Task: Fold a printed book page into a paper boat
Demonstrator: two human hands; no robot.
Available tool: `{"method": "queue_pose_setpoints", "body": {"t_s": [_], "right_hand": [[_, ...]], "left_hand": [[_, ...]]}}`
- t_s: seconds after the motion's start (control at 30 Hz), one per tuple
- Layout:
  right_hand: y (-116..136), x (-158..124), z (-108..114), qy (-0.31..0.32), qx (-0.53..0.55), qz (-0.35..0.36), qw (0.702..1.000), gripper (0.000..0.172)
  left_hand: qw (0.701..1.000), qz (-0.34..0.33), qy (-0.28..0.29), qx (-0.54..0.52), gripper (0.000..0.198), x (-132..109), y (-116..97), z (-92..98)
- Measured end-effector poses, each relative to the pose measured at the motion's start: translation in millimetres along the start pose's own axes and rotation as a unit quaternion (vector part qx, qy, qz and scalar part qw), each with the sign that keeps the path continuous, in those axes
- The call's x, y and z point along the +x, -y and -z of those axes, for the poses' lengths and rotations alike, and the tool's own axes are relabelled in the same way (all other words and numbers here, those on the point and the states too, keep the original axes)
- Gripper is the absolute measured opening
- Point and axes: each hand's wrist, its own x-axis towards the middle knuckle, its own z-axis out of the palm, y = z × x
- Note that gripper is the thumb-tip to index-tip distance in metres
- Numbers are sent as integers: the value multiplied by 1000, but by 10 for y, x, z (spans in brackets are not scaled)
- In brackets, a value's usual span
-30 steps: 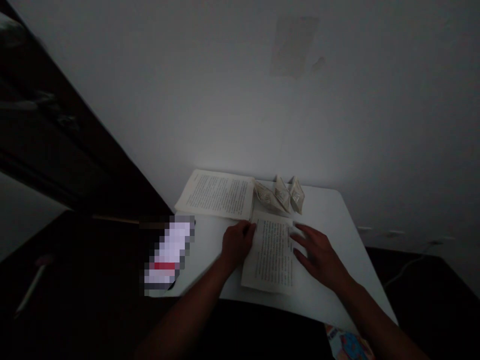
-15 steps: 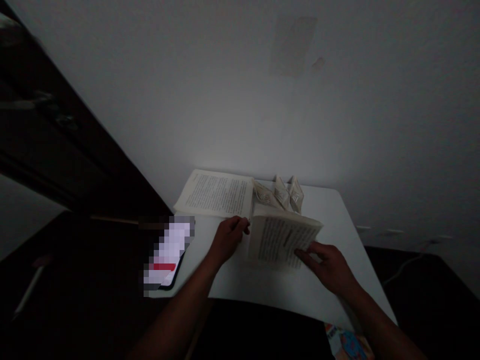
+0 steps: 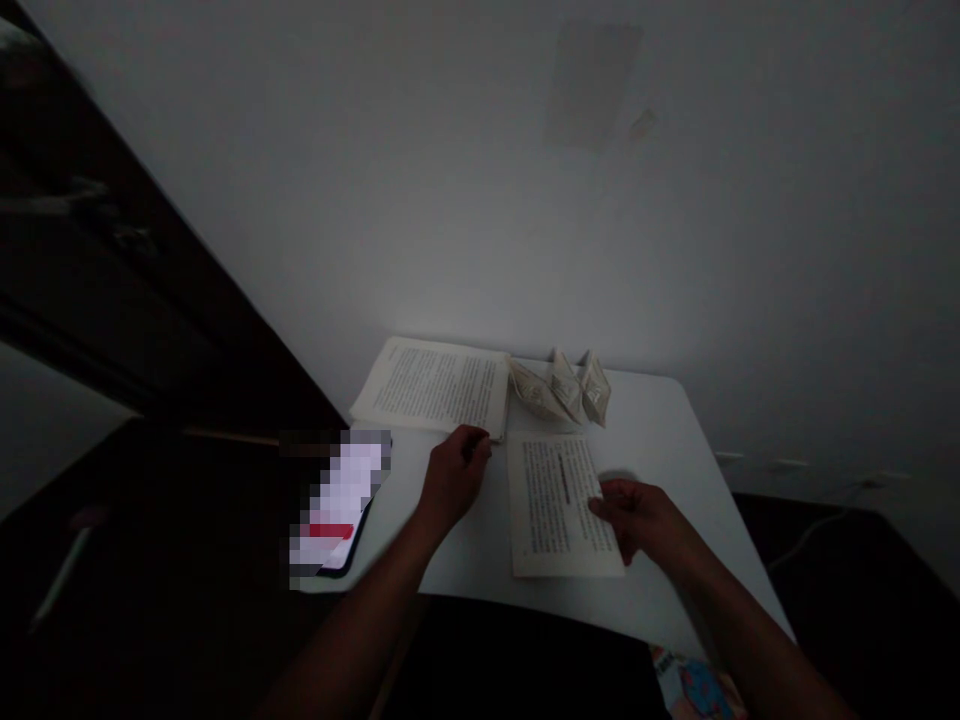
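My right hand [image 3: 634, 512] pinches the right edge of a printed sheet of paper [image 3: 559, 505], thumb on top and fingers partly underneath. That sheet lies almost flat over the near part of the table. Loosely curled, with nothing visible in it, my left hand [image 3: 456, 472] is beside the near right corner of a stack of printed pages [image 3: 439, 385]. Between the left hand and the sheet is a small gap. Behind the sheet stand folded paper boats [image 3: 564, 388] made of printed paper, grouped close together at the back of the table.
A phone [image 3: 341, 505] with a lit, blurred screen lies at the white table's [image 3: 660, 430] left edge. The wall [image 3: 465, 200] rises directly behind the table. A dark door [image 3: 142, 250] is on the left. Something colourful [image 3: 697, 685] shows below the front right edge.
The sheet has swung down from a raised, tilted position to nearly flat on the table, and its near edge has come toward me. My left hand has shifted slightly left, away from it.
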Motion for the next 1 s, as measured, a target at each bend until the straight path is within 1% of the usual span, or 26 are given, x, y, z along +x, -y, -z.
{"method": "queue_pose_setpoints", "body": {"t_s": [0.1,0.17,0.2,0.23,0.3,0.33,0.37,0.43,0.53,0.6,0.7,0.8,0.9,1.0], "right_hand": [[4,-25,13,-36,-69,6,997,45],[30,-64,24,-78,-162,18,984,44],[52,-88,30,-103,-220,31,969,43],[76,-114,36,-135,-281,47,949,41],[122,-159,48,-177,-385,94,901,36],[137,-173,53,-192,-420,110,880,35],[143,-180,57,-198,-444,129,864,34],[125,-166,60,-204,-461,183,844,33],[46,-104,58,-191,-456,300,816,30],[-10,-59,51,-180,-455,346,800,29],[-66,-14,35,-181,-455,358,795,29],[-91,6,27,-203,-443,343,803,33],[-102,20,54,-206,-393,342,828,29],[-112,37,112,-176,-340,351,855,27]], "left_hand": [[997,-37,15,64,18,-51,-31,-12],[990,-86,44,103,16,-102,-59,-40],[983,-119,64,121,15,-129,-72,-60],[974,-158,90,135,15,-155,-83,-82],[951,-227,135,161,17,-195,-97,-131],[939,-253,154,172,19,-208,-101,-153],[930,-273,169,182,21,-215,-101,-173],[916,-295,185,198,25,-217,-94,-202],[908,-304,191,215,26,-202,-71,-220],[907,-302,192,220,26,-194,-54,-221],[907,-300,194,222,27,-193,-33,-219],[907,-302,191,223,27,-199,-21,-220],[908,-303,185,222,26,-201,-11,-226],[909,-304,182,218,26,-192,15,-237]]}}
